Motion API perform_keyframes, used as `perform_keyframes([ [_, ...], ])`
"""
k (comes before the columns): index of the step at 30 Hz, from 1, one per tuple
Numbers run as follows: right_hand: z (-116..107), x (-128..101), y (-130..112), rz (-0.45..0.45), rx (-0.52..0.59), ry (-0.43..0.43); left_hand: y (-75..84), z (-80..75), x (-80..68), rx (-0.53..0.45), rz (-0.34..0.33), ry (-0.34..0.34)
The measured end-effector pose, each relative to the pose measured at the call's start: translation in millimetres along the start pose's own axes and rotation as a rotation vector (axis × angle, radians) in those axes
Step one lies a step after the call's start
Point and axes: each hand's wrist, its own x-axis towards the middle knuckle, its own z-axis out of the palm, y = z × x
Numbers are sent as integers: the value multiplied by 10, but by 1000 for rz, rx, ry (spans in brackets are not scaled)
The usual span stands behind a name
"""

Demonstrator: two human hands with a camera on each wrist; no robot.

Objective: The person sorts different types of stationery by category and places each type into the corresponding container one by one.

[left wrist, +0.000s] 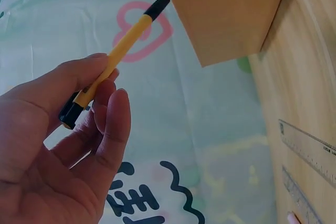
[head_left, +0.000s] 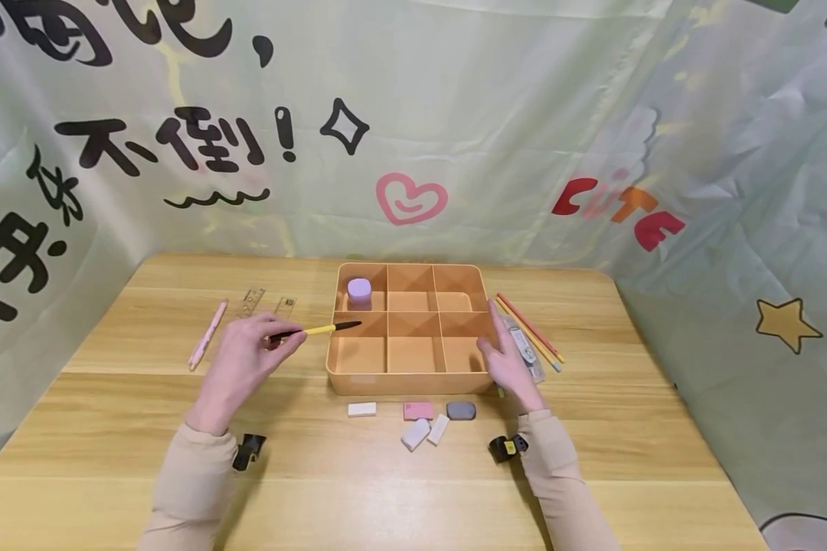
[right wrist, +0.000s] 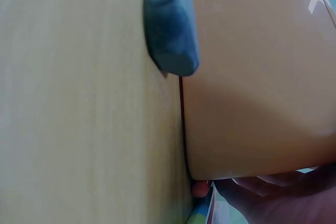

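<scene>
My left hand (head_left: 248,356) pinches a yellow pen (head_left: 321,330) with black ends between thumb and fingers. The pen's black tip reaches over the left rim of a tan six-compartment organizer box (head_left: 413,384). In the left wrist view the same pen (left wrist: 123,45) slants up towards the box wall (left wrist: 226,14). At the box's right side my right hand (head_left: 511,367) grips the wall, thumb on the inner side and fingers along the outside. A lavender rounded item (head_left: 359,291) stands in the back left compartment.
Before the box lie a pink eraser (head_left: 417,412), a grey eraser (head_left: 461,411) and several white ones (head_left: 361,409). Pencils (head_left: 534,329) and a clear pack (head_left: 527,353) lie to its right. A pink pen (head_left: 208,335) and two clear rulers (head_left: 251,301) lie left.
</scene>
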Motion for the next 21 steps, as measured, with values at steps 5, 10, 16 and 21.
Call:
perform_keyframes([
  [5,4,6,11,3,-7,3,23,46,-5,7,-14,-58],
  [10,7,3,13,-4,-5,10,95,127,-4,10,-38,-83],
  [16,12,3,15,-2,-7,12,191,254,-9,75,-38,-103],
  [21,10,3,18,-2,-11,17,260,337,-9,147,-28,-122],
])
